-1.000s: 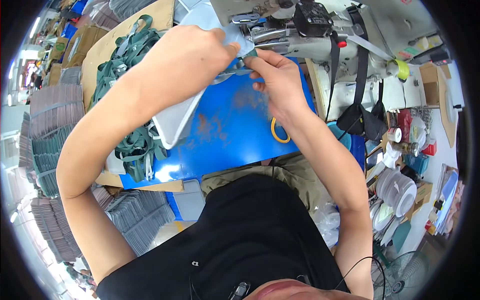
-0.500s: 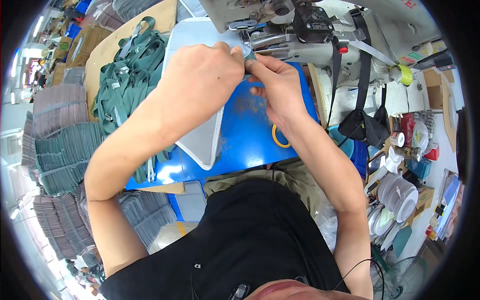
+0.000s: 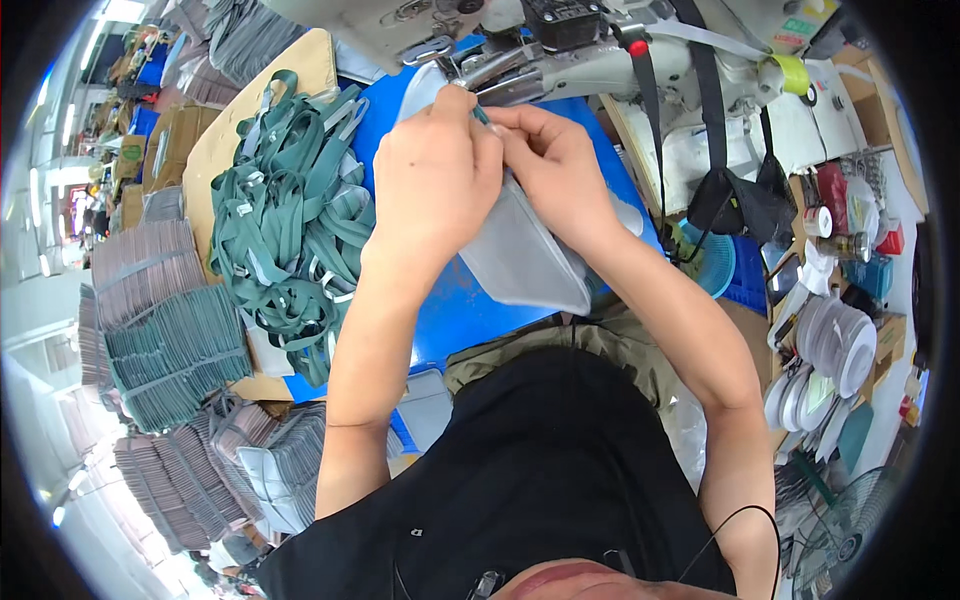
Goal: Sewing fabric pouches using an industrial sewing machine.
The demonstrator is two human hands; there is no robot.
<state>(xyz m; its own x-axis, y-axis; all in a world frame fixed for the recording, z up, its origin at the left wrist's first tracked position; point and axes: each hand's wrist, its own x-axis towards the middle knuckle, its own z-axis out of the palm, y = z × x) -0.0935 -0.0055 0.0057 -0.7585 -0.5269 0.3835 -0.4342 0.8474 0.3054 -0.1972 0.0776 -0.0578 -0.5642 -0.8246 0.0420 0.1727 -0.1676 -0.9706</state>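
Observation:
At the sewing machine (image 3: 510, 75), both of my hands are closed on a light grey fabric panel (image 3: 520, 250) with a pale bound edge. My left hand (image 3: 440, 165) grips its upper part from the left, fingers curled and knuckles up. Close beside it, my right hand (image 3: 560, 165) pinches the upper right edge between thumb and fingers. A bit of green strap (image 3: 481, 115) shows between the two hands. The panel hangs at a slant below them, over the blue tabletop (image 3: 450, 315). My fingers hide the part nearest the needle area.
A heap of green straps (image 3: 290, 210) lies left of my hands. Bundled stacks of grey and green panels (image 3: 175, 345) stand further left. Black straps (image 3: 713, 120) hang at the machine's right, near a blue basket (image 3: 712, 262). White spools (image 3: 835, 345) sit at far right.
The panel has turned and shifted right, its lower corner now below my right hand. My left hand has swung right and more upright. The view has shifted, showing more of the strap heap.

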